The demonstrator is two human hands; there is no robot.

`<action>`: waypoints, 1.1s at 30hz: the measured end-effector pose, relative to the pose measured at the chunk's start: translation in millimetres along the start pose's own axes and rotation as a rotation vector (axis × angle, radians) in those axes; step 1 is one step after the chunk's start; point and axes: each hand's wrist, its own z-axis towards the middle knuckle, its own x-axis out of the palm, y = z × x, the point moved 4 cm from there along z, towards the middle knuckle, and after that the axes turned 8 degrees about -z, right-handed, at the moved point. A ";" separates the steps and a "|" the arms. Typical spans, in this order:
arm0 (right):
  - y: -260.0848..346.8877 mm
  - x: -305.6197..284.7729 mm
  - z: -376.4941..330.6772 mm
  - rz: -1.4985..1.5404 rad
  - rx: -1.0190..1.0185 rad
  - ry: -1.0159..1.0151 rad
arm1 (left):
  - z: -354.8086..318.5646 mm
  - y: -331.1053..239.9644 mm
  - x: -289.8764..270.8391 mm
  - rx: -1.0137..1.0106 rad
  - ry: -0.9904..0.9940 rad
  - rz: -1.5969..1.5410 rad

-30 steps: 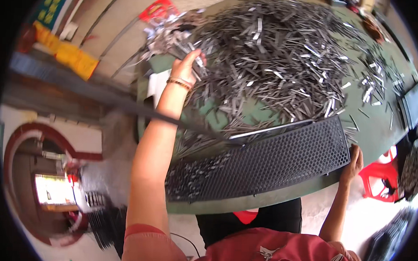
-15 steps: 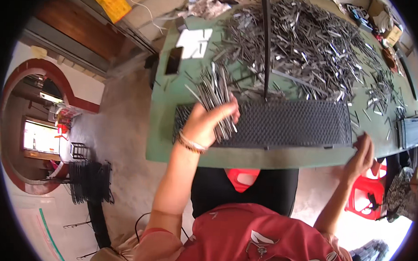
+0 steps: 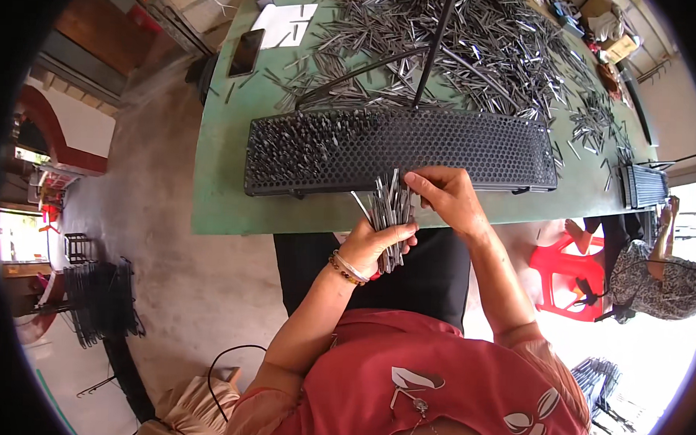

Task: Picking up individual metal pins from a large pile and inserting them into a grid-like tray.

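Observation:
My left hand [image 3: 379, 245] is closed around a bundle of thin, shiny metal strips [image 3: 393, 207] that stand roughly upright in the fist, just in front of the table edge. Thumb and fingers of my right hand [image 3: 452, 198] are pinched together at the upper right ends of the bundle; what lies between the fingertips is hidden. Beyond both hands lies a long black rack [image 3: 442, 144] full of round holes. Many strips [image 3: 304, 143] stand in the holes of its left part, while the middle and right holes show bare.
A large heap of loose strips [image 3: 477, 45] covers the back of the green table [image 3: 227, 167]. A black rod [image 3: 434, 52] rises behind the rack. At the far left are a phone [image 3: 246, 53] and white paper [image 3: 282, 23]. Another person [image 3: 653, 274] sits at right near a red stool [image 3: 561, 275].
My left hand has brought the bundle down toward me, off the rack. My right hand has come from the right table edge to the bundle. The view has shifted, so the table sits higher and further left.

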 end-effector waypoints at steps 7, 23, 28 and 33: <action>3.8 3.6 1.0 -0.034 -0.001 0.022 | 3.7 -0.3 -9.1 0.069 -0.076 0.011; 25.8 -25.0 44.6 0.089 -0.093 -0.155 | 16.7 -3.4 -21.5 0.053 -0.084 -0.068; 33.5 -39.0 74.1 -0.114 -0.376 -0.400 | 15.4 -2.0 -15.7 0.006 -0.101 -0.095; 22.9 -30.7 90.4 -0.276 -0.552 -0.440 | 14.7 -3.7 -12.1 -0.039 -0.112 -0.123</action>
